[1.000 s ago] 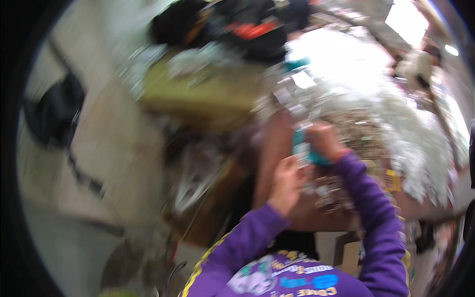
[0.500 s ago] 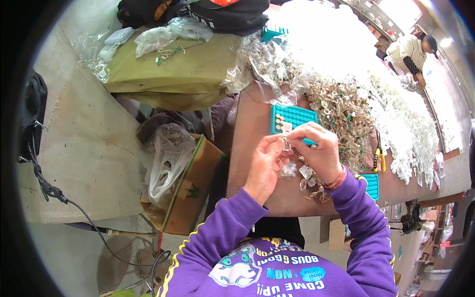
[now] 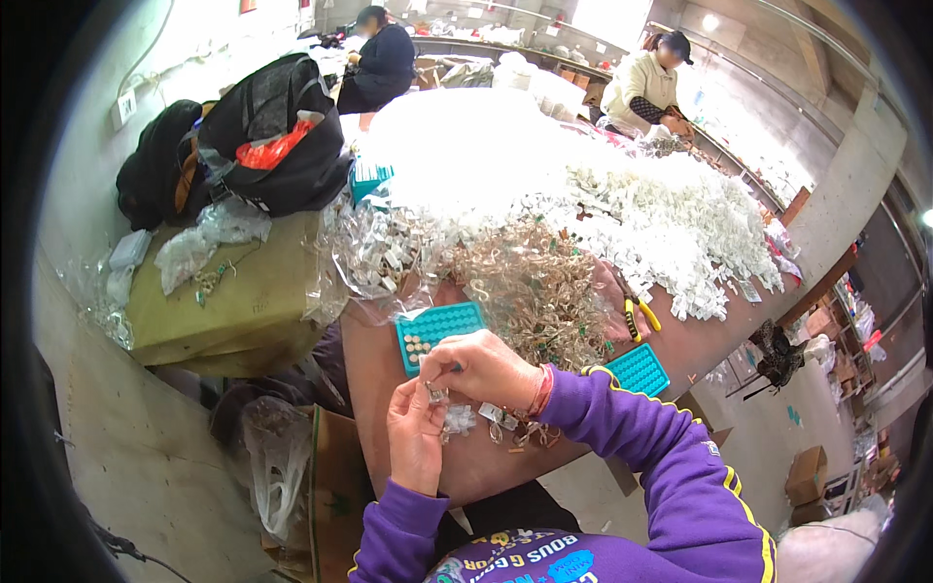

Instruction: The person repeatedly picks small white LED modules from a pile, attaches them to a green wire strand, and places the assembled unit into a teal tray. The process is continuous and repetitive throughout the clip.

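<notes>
My left hand point(image 3: 416, 445) pinches a small shiny, clear-and-metal piece point(image 3: 437, 394) between thumb and fingers. From above, my right hand point(image 3: 484, 371) meets it, its fingertips closed on the upper end of the same piece. The piece is too small to make out its exact kind. Just behind my hands sits a teal tray point(image 3: 457, 317) of small pockets, several filled with round beige pieces. Below my right hand lie small clear plastic bits point(image 3: 459, 420) and a few looped pieces with white tags point(image 3: 501, 418).
A tangled heap of looped pieces point(image 3: 530, 291) covers the table behind, with a pile of white tags point(image 3: 661, 233) farther right. Yellow-handled pliers point(image 3: 641, 319) and a second teal tray point(image 3: 638, 371) lie right. Left are a black bag point(image 3: 277, 136) and a cardboard box point(image 3: 335, 476). Two people work beyond.
The view has tilted up and swung right, bringing a second person into sight. Both hands still meet at the small piece; the white part above the fingertips no longer shows.
</notes>
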Available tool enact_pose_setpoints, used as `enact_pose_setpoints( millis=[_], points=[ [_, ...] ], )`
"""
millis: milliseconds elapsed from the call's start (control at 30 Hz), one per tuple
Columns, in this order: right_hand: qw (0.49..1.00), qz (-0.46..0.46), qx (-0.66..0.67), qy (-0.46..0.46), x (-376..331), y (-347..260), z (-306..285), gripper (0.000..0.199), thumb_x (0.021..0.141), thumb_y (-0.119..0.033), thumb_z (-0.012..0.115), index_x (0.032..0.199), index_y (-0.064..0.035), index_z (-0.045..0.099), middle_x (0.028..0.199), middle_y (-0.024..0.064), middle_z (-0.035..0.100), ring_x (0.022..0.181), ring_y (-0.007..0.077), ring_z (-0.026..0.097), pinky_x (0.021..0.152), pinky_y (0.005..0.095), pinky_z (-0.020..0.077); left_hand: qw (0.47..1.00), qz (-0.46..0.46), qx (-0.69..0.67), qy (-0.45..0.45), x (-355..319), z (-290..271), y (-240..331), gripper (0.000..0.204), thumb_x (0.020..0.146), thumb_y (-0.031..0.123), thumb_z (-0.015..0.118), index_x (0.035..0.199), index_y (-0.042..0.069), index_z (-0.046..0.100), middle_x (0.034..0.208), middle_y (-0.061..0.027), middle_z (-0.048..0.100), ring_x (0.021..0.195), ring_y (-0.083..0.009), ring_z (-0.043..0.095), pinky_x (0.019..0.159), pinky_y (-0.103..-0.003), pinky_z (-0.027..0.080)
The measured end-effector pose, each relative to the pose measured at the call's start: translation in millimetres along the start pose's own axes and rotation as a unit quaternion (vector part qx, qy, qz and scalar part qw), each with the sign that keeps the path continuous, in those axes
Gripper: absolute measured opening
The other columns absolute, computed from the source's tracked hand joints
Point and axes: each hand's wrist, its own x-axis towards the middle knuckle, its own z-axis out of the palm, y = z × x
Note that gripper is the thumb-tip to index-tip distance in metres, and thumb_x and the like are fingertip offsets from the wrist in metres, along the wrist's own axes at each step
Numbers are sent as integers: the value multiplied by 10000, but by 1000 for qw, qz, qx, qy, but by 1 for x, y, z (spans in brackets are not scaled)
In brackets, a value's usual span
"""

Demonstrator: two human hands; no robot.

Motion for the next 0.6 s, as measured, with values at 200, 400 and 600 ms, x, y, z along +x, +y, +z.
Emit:
enact_pose_setpoints(
  millis=[200,400,600],
  points=[
    [972,-123,-190,68,-22,-1,22,220,744,-89,672,964,-95,669,866,54,670,778,251,668,679,341,543,997,4,-74,-23,-1,-7,-4,122,961,132,590,1073,82,585,1030,-36,638,873,-103,606,762,-231,509],
    [952,-178,-228,105,-32,2,38,364,750,-108,637,1109,-49,634,992,80,668,886,227,670,815,343,541,998,-14,-56,-27,-4,0,-1,163,960,167,589,1104,90,573,1060,-48,635,936,-143,624,814,-279,517],
    [982,36,-54,178,-26,-20,6,360,818,-115,663,1175,-81,640,863,105,665,743,193,661,659,308,543,995,-39,-66,-64,-7,11,5,224,985,220,560,1151,69,556,985,-49,619,866,-145,600,777,-275,524]
  ],
)
